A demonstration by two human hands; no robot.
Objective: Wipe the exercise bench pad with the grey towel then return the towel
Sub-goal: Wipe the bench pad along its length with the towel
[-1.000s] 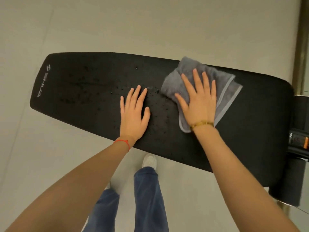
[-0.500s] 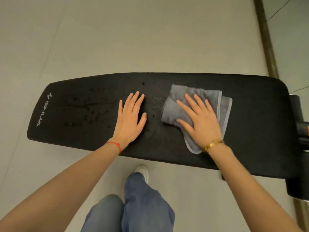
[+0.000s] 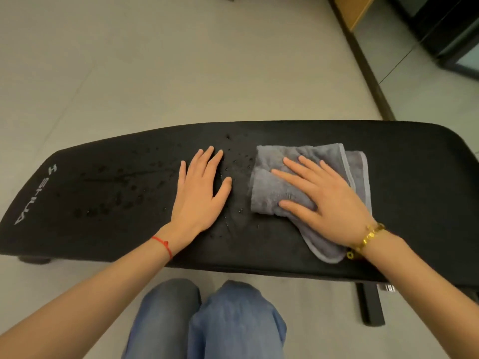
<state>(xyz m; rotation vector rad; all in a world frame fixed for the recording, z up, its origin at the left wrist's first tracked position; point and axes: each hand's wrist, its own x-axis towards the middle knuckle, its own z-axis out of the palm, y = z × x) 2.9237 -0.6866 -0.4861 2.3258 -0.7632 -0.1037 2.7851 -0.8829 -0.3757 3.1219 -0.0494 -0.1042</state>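
The pad (image 3: 285, 255) runs off the right edge. The right hand (image 3: 329, 200) hides part of the towel (image 3: 272, 187). The frame (image 3: 369, 304) beneath mostly stays hidden.

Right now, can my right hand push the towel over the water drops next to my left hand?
Probably yes. The right hand lies flat on the towel, and the drops sit on bare pad just beside it. The left hand rests beyond them and would block farther drops.
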